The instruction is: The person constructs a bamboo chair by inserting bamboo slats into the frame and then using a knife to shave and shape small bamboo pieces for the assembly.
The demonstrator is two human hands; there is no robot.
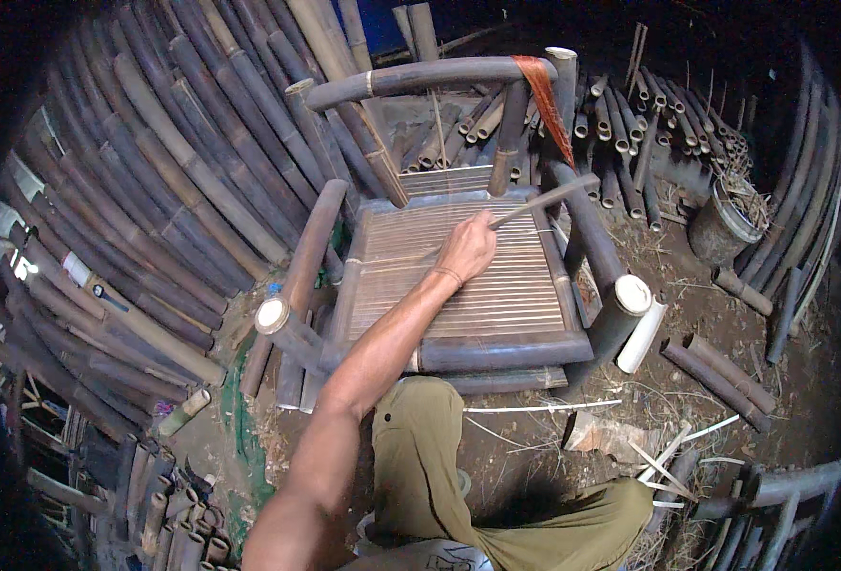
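A dark bamboo armchair [501, 350] stands before me, its seat made of many thin pale slats [496, 295] lying crosswise. My left hand [468, 247] is closed over the middle of the seat, gripping a long flat greyish strip [549, 200]. This strip slants up to the right, its far end at the chair's right armrest [582, 214]. Whether it is a blade or a bamboo slat I cannot tell. Left of my fingers the view is slightly blurred. An orange-red cloth [544, 100] hangs from the top back rail [430, 74]. My right hand is out of view.
Long bamboo poles [168, 143] lean on the left. Cut bamboo lengths [620, 128] are stacked behind the chair. A bucket of scraps [725, 228] stands at the right. Split pieces [720, 381] and pale strips [668, 462] litter the ground near my legs [420, 457].
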